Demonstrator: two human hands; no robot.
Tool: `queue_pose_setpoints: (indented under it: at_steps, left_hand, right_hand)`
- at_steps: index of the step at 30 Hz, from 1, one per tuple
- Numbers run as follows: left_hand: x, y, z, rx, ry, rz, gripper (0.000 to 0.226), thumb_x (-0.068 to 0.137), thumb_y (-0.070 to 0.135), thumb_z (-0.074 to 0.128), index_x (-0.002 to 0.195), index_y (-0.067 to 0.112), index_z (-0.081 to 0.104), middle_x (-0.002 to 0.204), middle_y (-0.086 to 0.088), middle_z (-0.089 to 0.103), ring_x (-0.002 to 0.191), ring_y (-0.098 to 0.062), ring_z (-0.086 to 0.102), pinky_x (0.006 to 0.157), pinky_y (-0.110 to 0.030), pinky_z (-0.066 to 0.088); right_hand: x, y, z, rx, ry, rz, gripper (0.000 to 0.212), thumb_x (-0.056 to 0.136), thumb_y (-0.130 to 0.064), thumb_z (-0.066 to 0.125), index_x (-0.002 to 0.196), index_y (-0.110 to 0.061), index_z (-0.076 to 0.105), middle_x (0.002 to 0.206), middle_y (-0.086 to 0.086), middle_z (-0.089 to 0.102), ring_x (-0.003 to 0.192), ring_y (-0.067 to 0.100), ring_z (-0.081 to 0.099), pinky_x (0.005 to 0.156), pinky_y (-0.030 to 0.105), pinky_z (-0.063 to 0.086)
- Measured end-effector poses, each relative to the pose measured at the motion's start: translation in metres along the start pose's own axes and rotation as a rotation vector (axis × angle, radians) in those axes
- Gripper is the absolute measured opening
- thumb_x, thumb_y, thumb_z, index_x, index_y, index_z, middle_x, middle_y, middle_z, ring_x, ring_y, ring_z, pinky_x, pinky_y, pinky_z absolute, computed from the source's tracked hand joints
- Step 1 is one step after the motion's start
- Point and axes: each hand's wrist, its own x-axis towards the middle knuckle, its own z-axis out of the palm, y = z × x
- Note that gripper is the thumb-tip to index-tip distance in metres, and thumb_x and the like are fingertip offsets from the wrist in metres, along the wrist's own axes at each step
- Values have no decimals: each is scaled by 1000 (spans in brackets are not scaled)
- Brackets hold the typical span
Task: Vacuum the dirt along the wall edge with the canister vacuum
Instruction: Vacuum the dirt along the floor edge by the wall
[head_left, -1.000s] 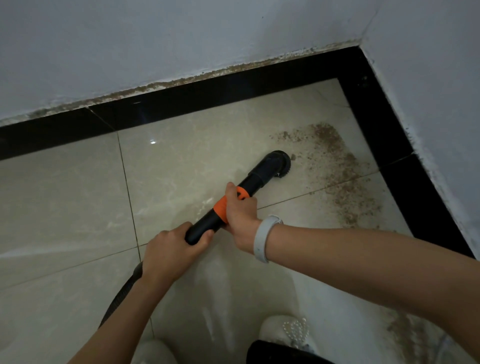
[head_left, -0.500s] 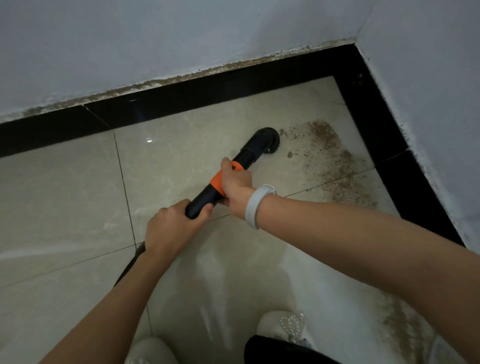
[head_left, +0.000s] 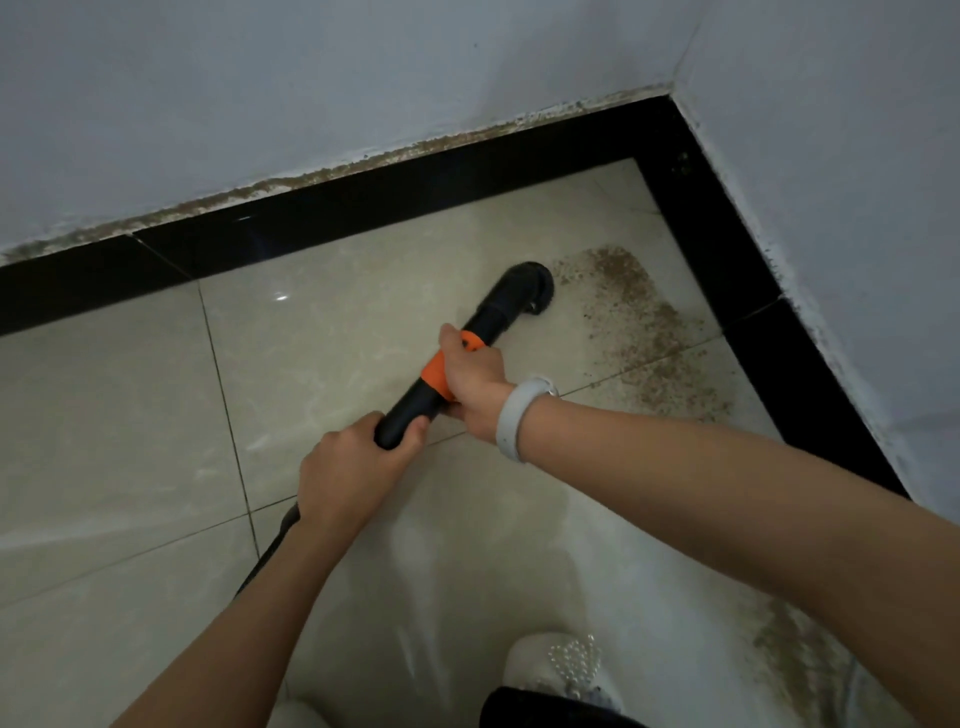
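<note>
Your left hand (head_left: 347, 467) is wrapped around the lower end of the black plastic vacuum wand (head_left: 415, 410). Its fingers (head_left: 358, 426) curl over the top of the tube and the thumb presses against the side nearest you, a full closed grip. Your right hand (head_left: 475, 382), with a white band on the wrist (head_left: 511, 415), grips the same wand further up, right on the orange collar (head_left: 436, 374). The thumb lies along the top of the collar, pointing toward the nozzle, and the other fingers curl under the tube, where you cannot see their tips. The two hands sit close together on the wand without touching.

The wand slopes away from you toward the corner and ends in a round black brush nozzle (head_left: 530, 283), which sits down on the glossy beige tile floor (head_left: 337, 322). The nozzle is at the left edge of the brown dirt patch (head_left: 644, 332), which spreads from there along the black skirting strip (head_left: 727, 280) at the foot of the right-hand wall. A line of brown grime (head_left: 363, 161) also runs along the top of the black strip under the far pale grey wall (head_left: 363, 78). Behind your left wrist the dark hose (head_left: 270, 551) trails back across the floor. Near the bottom edge you see a white shoe with pearl beads (head_left: 566, 660).
</note>
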Motion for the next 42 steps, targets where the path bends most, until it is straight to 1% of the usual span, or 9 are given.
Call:
queue_pose_setpoints:
  at_steps: [3, 7, 11, 18, 23, 26, 32, 38, 42]
  left_hand:
    - [17, 5, -3, -62, -2, -51, 44, 75, 66, 43, 63, 24, 48, 60, 1, 53, 66, -29, 53, 60, -32, 37]
    - [34, 9, -6, -84, -8, -70, 43, 79, 64, 48, 63, 24, 50, 60, 1, 53, 68, -30, 54, 62, -32, 39]
    - [33, 15, -3, -48, -23, -38, 45, 77, 66, 45, 62, 23, 49, 59, 3, 53, 64, -27, 53, 59, -30, 37]
    - [15, 14, 4, 25, -62, 74, 37, 76, 62, 48, 64, 26, 50, 54, 9, 51, 51, -9, 46, 48, -23, 29]
    - [1, 15, 4, 83, -98, 127, 36, 75, 63, 44, 65, 28, 46, 53, 9, 49, 51, -13, 46, 48, -26, 29]
    - [-13, 13, 10, 129, -100, 178, 34, 79, 60, 48, 66, 28, 44, 50, 10, 45, 46, -7, 41, 45, -21, 25]
    - [-8, 12, 10, 71, -72, 118, 42, 73, 66, 39, 61, 26, 40, 51, 6, 48, 50, -16, 47, 47, -26, 28]
    - [29, 19, 1, -3, -46, 32, 45, 71, 67, 38, 61, 23, 46, 53, 5, 50, 52, -14, 48, 49, -26, 30]
    - [50, 34, 2, -1, -13, 30, 46, 69, 67, 39, 62, 23, 48, 53, 7, 46, 52, -16, 43, 50, -27, 29]
  right_hand:
    - [7, -18, 11, -22, -16, -9, 52, 93, -39, 53, 129, -5, 37, 122, 16, 53, 103, 32, 58, 76, 45, 56]
    - [12, -30, 14, 19, -27, -21, 52, 93, -38, 53, 130, -5, 36, 123, 16, 53, 104, 33, 57, 74, 46, 55]
    - [12, -27, 4, 40, 0, -11, 51, 93, -39, 52, 130, -6, 37, 111, 12, 53, 90, 27, 55, 73, 44, 55]
    - [10, 3, -22, 91, 69, -2, 53, 92, -43, 53, 127, -5, 39, 96, 9, 55, 85, 27, 58, 76, 43, 56]
    - [0, 19, -32, 113, 109, 11, 50, 92, -45, 52, 122, -7, 41, 84, 4, 53, 91, 29, 61, 85, 48, 54]
    - [-4, 31, -40, 132, 135, 35, 48, 92, -44, 52, 122, -9, 41, 89, 6, 55, 93, 31, 61, 85, 49, 54]
    - [4, 22, -35, 90, 96, 12, 41, 93, -41, 51, 116, -10, 39, 89, 5, 52, 85, 25, 59, 77, 42, 56]
    - [24, -18, -5, 62, 59, -35, 50, 93, -41, 52, 125, -4, 38, 109, 14, 56, 101, 33, 60, 85, 49, 54]
    - [37, -36, -4, 81, 86, -63, 50, 92, -42, 53, 122, -4, 41, 98, 10, 54, 88, 29, 59, 74, 45, 56]
